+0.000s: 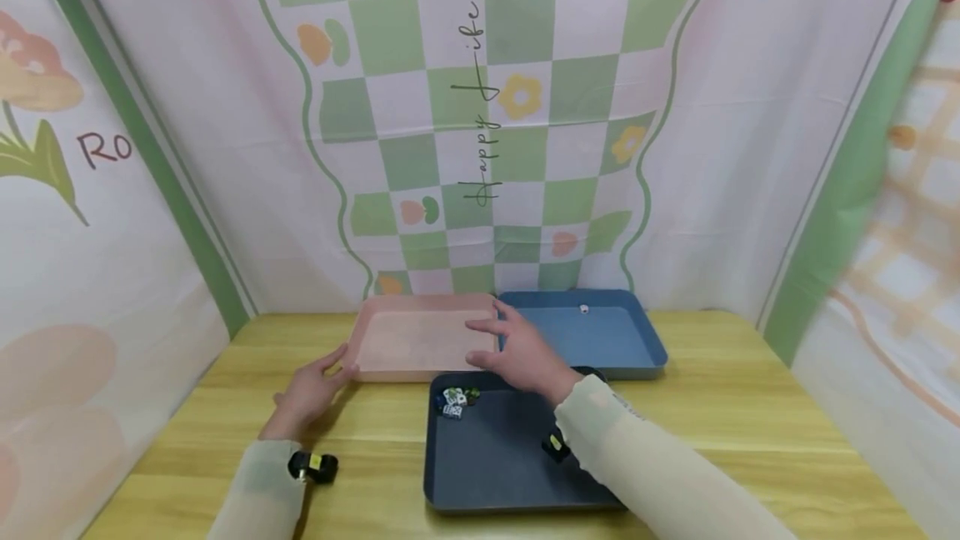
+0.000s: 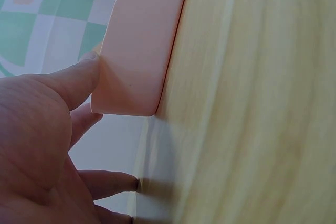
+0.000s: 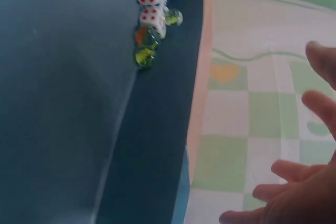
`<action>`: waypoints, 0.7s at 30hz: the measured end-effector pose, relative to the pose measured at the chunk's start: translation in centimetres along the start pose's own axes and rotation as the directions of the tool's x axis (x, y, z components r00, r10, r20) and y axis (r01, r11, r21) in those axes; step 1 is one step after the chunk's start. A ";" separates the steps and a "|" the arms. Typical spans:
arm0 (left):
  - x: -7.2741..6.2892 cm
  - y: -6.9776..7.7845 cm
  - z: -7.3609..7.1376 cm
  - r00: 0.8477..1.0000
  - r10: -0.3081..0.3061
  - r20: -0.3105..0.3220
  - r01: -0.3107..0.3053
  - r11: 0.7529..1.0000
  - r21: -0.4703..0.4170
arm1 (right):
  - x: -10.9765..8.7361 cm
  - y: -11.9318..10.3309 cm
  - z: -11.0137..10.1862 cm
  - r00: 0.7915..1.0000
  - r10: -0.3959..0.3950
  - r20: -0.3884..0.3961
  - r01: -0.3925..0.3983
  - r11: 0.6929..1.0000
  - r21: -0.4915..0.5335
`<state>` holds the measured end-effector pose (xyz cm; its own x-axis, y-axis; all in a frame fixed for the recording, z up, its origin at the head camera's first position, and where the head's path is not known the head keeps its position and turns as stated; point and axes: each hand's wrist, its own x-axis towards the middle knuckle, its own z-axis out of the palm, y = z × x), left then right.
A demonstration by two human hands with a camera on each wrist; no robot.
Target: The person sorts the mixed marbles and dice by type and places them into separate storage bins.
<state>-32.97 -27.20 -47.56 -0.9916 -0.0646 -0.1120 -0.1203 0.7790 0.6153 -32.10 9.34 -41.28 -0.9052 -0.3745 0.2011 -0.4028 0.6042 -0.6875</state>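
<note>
My left hand (image 1: 311, 390) touches the front left corner of a pink tray (image 1: 423, 375). In the left wrist view, the thumb (image 2: 84, 77) lies against the tray's wall and the other fingers are spread. My right hand (image 1: 525, 352), fingers spread and holding nothing, is over the area where the pink tray meets a blue tray (image 1: 600, 365). Nearer me is a dark grey tray (image 1: 502, 465), with white dice (image 3: 152, 17) and glass marbles (image 3: 145, 57) clustered in its far left corner. A small white object, apparently a die (image 1: 583, 308), lies at the back of the blue tray.
All three trays rest on a wooden table (image 1: 735, 432). A patterned cloth (image 1: 517, 148) hangs directly behind the pink and blue trays, with further cloth at both sides. My right forearm (image 1: 667, 465) crosses the dark tray's right part.
</note>
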 end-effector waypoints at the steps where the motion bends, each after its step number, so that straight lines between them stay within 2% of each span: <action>1: 0.0 0.0 0.0 1.000 0.004 -0.002 -0.004 1.000 -0.003 | 0.0 0.0 0.3 1.000 -0.018 0.020 0.019 1.000 -0.017; 5: -0.3 0.0 0.2 1.000 0.021 0.001 -0.021 1.000 -0.008 | -0.2 0.4 1.3 0.989 -0.060 0.132 0.067 0.997 -0.049; 9: -0.5 -0.3 0.7 1.000 0.016 0.004 -0.016 1.000 -0.017 | -0.8 0.9 2.3 0.972 -0.105 0.210 0.130 0.985 -0.113; 15: -0.3 -0.5 0.6 1.000 0.010 -0.006 -0.010 1.000 -0.020 | -0.8 0.9 3.2 0.957 -0.127 0.260 0.188 0.956 -0.225; 21: -0.3 -0.2 0.2 1.000 0.018 -0.007 -0.018 0.999 -0.031 | -0.6 1.3 3.9 0.941 -0.125 0.316 0.218 0.936 -0.277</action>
<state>-32.68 -27.23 -47.78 -0.9939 -0.0548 -0.0957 -0.1037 0.7603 0.6412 -31.58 7.61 -45.02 -0.7579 -0.6500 0.0551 -0.6117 0.6789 -0.4060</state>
